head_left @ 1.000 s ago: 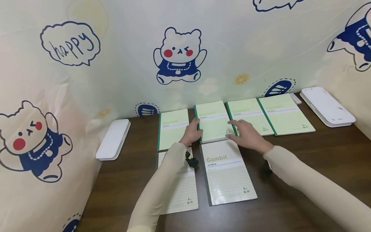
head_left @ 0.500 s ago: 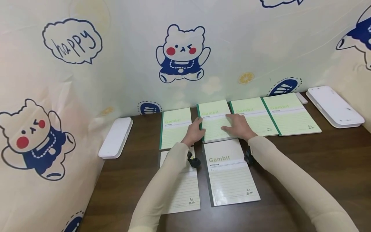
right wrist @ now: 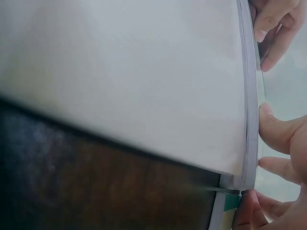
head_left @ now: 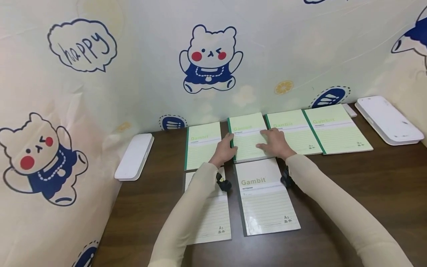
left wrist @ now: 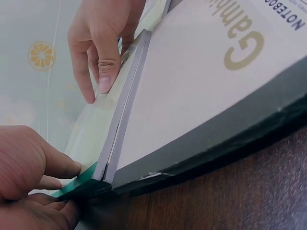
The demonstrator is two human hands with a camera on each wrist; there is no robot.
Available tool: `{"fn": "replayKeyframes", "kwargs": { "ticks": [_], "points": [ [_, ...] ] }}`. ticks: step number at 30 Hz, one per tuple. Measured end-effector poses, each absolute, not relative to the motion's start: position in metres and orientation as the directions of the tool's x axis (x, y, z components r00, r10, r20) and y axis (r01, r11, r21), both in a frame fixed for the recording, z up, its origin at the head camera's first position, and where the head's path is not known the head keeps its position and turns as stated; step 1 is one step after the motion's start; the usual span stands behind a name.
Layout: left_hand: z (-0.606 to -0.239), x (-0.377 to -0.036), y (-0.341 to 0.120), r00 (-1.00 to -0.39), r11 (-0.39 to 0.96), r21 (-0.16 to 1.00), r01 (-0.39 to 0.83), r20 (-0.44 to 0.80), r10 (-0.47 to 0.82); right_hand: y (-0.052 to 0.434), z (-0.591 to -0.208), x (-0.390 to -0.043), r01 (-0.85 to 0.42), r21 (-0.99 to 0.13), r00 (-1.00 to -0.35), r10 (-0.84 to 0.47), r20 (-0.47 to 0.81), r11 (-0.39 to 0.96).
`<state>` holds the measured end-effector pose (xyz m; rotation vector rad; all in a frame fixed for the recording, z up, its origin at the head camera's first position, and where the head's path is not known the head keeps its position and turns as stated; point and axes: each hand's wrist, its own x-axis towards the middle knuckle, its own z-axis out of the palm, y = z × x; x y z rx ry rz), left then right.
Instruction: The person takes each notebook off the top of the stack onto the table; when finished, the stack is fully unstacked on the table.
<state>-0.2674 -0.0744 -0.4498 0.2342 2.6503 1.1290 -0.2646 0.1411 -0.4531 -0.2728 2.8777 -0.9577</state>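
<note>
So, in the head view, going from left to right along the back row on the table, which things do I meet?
White case → first green notebook → left hand → right hand → last green notebook → white tray.

4 notebooks [head_left: 281, 133] line the table's [head_left: 367, 185] back, 2 notebooks [head_left: 240, 204] before them.

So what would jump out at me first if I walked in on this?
Probably the big cartoon bear on the backdrop cloth, right above the desk. Below it, rows of pale green Gambit notebooks lie on the dark wooden table, and the left hand and right hand both rest on the middle notebook in the back row.
</note>
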Motion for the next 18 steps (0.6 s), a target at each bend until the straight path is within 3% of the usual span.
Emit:
{"fn": "replayKeyframes", "kwargs": {
  "ticks": [11,18],
  "points": [
    [-0.447,-0.267,-0.079,-0.949,0.666,0.745,0.044,-0.176,0.261,0.139,-0.447,-0.269,-0.035,-0.685,-0.987,-0.132,-0.090,0.728],
    [-0.448,-0.263,-0.084,-0.949,0.659,0.748,0.075,-0.150,0.278,0.151,-0.446,-0.275,-0.044,-0.699,-0.978,-0.172,-0.114,0.714]
  ]
}}
